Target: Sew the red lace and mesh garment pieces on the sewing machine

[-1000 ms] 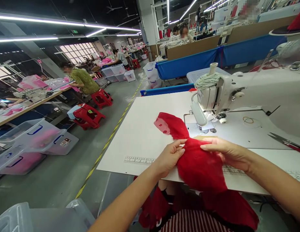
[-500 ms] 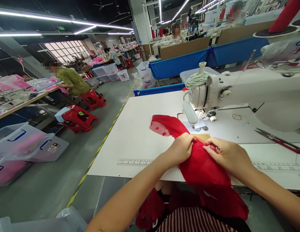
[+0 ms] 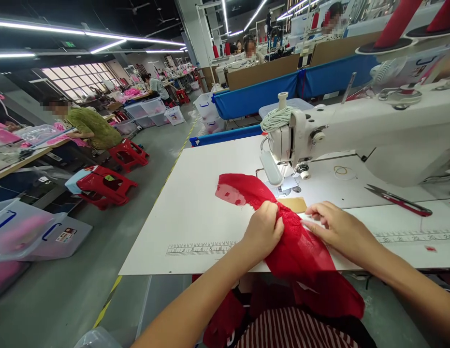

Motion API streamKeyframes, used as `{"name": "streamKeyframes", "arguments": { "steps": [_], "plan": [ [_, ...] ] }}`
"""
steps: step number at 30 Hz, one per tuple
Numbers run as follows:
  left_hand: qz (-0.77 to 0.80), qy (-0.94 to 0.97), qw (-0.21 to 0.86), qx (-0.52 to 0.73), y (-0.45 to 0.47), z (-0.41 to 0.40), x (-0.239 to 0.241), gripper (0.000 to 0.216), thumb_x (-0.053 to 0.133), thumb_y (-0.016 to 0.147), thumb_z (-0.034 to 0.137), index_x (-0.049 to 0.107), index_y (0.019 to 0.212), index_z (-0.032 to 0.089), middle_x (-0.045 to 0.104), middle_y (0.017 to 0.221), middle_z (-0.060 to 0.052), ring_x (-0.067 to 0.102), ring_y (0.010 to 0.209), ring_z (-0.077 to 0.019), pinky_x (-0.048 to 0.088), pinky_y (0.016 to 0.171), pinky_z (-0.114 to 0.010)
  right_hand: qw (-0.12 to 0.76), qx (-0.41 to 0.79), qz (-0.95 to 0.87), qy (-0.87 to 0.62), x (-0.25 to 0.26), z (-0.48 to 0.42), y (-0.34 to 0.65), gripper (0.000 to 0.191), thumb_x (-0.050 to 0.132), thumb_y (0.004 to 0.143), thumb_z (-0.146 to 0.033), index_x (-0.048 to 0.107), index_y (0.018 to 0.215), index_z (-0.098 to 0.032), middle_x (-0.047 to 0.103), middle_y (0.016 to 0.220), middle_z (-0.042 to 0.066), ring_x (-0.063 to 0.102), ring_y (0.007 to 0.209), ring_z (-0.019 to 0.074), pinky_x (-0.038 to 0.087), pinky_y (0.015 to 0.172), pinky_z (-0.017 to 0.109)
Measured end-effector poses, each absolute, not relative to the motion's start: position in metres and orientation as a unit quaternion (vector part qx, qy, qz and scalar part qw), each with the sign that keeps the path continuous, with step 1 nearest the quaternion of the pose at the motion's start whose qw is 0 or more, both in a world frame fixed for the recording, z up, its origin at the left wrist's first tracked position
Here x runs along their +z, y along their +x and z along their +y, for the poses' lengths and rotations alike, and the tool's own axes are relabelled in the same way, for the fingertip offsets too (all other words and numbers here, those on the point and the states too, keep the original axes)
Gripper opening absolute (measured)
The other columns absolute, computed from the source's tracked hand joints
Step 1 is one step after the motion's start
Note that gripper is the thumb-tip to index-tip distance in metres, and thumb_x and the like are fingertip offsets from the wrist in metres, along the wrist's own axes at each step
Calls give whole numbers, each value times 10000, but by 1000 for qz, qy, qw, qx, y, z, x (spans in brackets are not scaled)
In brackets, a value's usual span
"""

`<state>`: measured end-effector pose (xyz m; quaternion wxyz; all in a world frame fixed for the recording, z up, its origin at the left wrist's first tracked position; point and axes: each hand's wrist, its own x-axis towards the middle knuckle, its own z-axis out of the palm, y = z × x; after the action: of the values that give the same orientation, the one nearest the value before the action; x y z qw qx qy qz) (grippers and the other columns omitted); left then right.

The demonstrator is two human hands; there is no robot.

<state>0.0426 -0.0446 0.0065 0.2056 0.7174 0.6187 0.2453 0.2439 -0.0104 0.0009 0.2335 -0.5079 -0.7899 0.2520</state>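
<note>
Head view is showing me the left hand point(image 3: 263, 227) clenching red lace-patterned fabric point(image 3: 300, 253) over the counter point(image 3: 188, 203), the right hand point(image 3: 304, 216) loosely parted at the fabric's edge, and I am judging the work midway, gathered fabric lying near the sewing machine point(image 3: 341, 130), not under its head.

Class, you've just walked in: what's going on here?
A person's left hand grips a piece of red fabric in front of a sewing machine. The right hand is at its right edge, though whether it pinches the cloth is hard to tell. One end lies on the white tabletop; the other drops over the near edge. Snips lie to the right.
</note>
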Motion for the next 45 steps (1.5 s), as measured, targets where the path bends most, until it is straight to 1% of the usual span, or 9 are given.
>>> {"name": "streamKeyframes", "arguments": {
  "steps": [4,7,10,12,18,26,32,37,45],
  "plan": [
    [608,721,183,278,37,-53,-3,257,458,879,129,273,747,249,465,810,6,456,725,-168,406,678,-316,232,235,-829,-452,-5,-14,237,241,528,860,-448,550,719,-254,653,859,59,597,722,223,436,585,334],
    [600,726,163,295,36,-56,-9,244,453,893,150,278,754,248,464,802,6,466,727,-170,409,671,-312,263,414,-744,-453,4,-18,227,340,497,905,-538,503,725,-250,630,773,34,567,683,199,462,609,330],
    [601,727,156,292,35,-56,-12,249,453,897,155,269,759,251,461,799,5,477,729,-174,410,666,-310,239,634,-569,-467,16,-15,222,463,646,788,-669,457,762,-248,575,674,-19,520,587,159,424,523,283],
    [600,730,153,289,36,-56,-13,259,450,891,149,253,760,253,457,797,4,475,729,-176,409,665,-311,231,711,-477,-461,21,-9,221,507,787,682,-615,458,786,-243,595,683,-28,550,591,150,448,529,270],
    [597,734,148,290,36,-56,-16,251,466,869,133,272,760,251,484,818,-1,493,749,-176,433,684,-312,266,765,-399,-430,17,5,219,432,878,625,-423,601,887,-221,729,847,45,699,741,210,585,690,329],
    [595,729,158,299,35,-56,-16,258,478,860,131,272,761,251,499,828,-6,501,760,-183,439,696,-316,390,588,-535,-465,8,10,221,466,816,653,-575,601,881,-232,692,827,34,654,741,205,543,682,329],
    [596,726,174,296,36,-56,-13,247,478,848,136,276,764,250,512,851,-17,503,771,-193,416,703,-321,403,278,-738,-464,8,5,231,166,523,866,-360,650,884,-255,717,916,64,667,817,237,541,720,374],
    [613,709,226,265,33,-47,3,250,521,866,154,331,726,236,512,770,8,498,708,-169,384,657,-294,330,312,-853,-258,2,-5,218,261,392,961,-187,642,935,-258,735,998,48,700,934,202,582,814,340],
    [654,697,199,218,20,-17,16,237,463,888,73,354,755,237,542,715,23,514,646,-154,356,579,-259,243,170,-903,-309,-19,9,220,268,411,921,-136,654,993,-224,724,1257,106,700,1101,258,597,843,396]
  ]
}}
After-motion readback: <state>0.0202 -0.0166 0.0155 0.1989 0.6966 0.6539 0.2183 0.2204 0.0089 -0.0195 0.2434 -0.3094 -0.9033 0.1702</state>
